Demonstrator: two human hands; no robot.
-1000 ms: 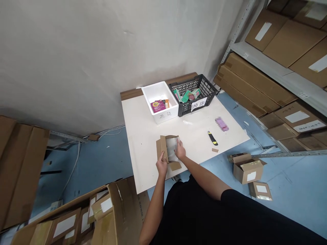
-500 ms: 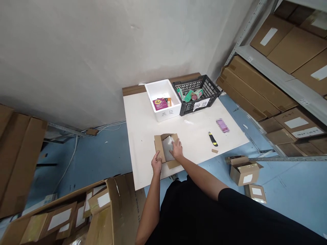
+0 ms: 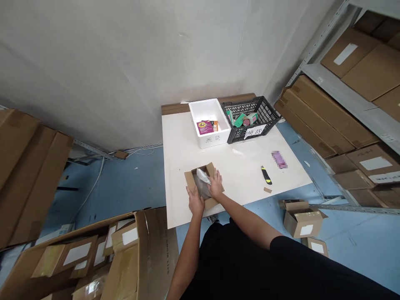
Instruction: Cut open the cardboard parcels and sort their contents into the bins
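A small open cardboard box [image 3: 191, 176] lies near the front edge of the white table [image 3: 178, 141]. Inside it is a grey plastic-wrapped packet [image 3: 201, 183]. My left hand [image 3: 195, 203] grips the near side of the box, fingers curled over its edge. My right hand [image 3: 215, 186] is closed on the packet, which sticks partly out of the box. Both forearms reach in from below.
At the table's back stand a white foam bin [image 3: 208, 121] and a black crate [image 3: 251, 118] with small items. A yellow-black utility knife [image 3: 266, 174] and a pink item [image 3: 279, 159] lie to the right. Cardboard boxes sit on the floor [image 3: 301, 218], in a big carton [image 3: 93, 254] and on shelves [image 3: 343, 104].
The box has been turned and drawn nearer the table's edge. My right hand went from pressing inside the box to holding the grey packet. The camera view shifted slightly left.
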